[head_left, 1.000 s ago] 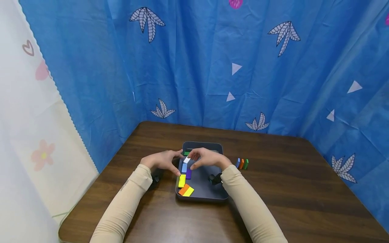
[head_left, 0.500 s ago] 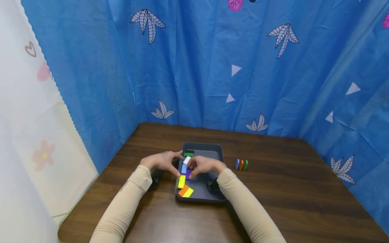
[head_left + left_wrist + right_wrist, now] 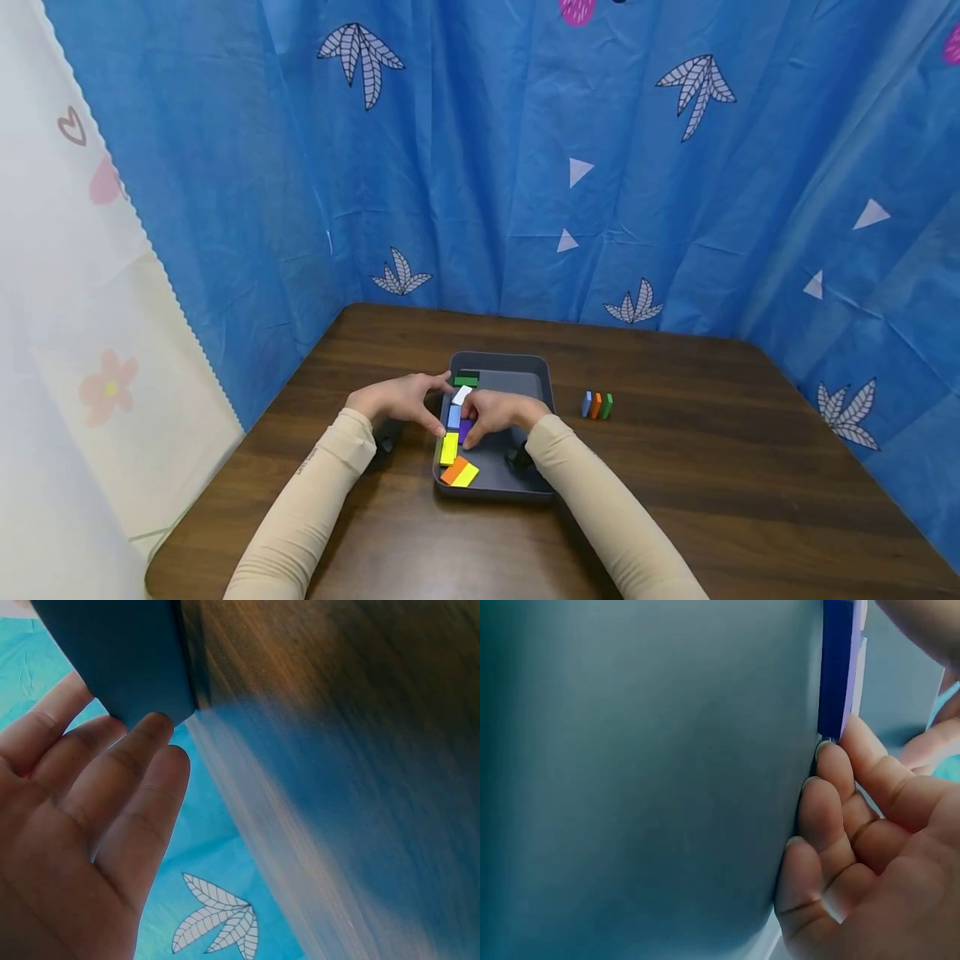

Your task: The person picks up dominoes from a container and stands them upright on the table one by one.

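Observation:
A purple block [image 3: 465, 430] lies in the dark grey tray [image 3: 517, 360], beside a row of blocks along the left wall. My right hand [image 3: 497, 412] reaches into the tray with curled fingers and holds the purple block by its ends, between thumb and forefinger. In the right wrist view the forefinger meets one end of the purple block [image 3: 835, 671]; the thumb tip is out of sight there. My left hand [image 3: 401, 395] is spread at the tray's left side. Its extended fingers touch the tray's outer wall [image 3: 131, 660] in the left wrist view.
Along the tray's left side lie a green block [image 3: 466, 381], a white block [image 3: 462, 395], a light blue block [image 3: 454, 417] and a yellow block [image 3: 448, 448]. Orange [image 3: 453, 471] and yellow pieces sit at the near corner. Blue, orange [image 3: 596, 406] and green blocks stand right of the tray.
My right hand has moved down and slightly left, from above the white block to the purple block, its fingers closing on it. The left hand has stayed in place.

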Motion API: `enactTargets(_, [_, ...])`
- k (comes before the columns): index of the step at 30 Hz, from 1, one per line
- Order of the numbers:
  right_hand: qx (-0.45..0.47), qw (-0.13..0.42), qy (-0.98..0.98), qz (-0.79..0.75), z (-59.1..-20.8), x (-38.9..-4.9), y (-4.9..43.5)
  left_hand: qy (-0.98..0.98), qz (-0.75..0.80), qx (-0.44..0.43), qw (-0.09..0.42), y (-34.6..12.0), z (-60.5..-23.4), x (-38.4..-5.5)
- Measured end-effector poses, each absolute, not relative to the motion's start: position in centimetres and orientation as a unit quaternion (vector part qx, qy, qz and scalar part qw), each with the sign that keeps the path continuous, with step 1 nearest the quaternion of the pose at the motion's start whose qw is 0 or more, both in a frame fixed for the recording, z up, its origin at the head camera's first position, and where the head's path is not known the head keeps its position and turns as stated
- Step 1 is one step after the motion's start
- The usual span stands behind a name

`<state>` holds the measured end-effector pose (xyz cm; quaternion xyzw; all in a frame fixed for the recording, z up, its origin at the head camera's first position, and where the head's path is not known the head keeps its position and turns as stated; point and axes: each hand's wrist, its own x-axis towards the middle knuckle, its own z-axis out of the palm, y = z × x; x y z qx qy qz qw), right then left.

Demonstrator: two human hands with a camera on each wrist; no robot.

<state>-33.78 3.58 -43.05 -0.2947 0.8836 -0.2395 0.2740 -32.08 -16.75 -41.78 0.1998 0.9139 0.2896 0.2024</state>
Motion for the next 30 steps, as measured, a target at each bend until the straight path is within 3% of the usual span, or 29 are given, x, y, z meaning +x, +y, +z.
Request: enactTargets(30, [-0.289, 0.254, 0.885, -0.261, -42.83, -33.99, 4.07, 0.92, 0.266, 0.213, 0.196, -16.71, -41.62, -32.12])
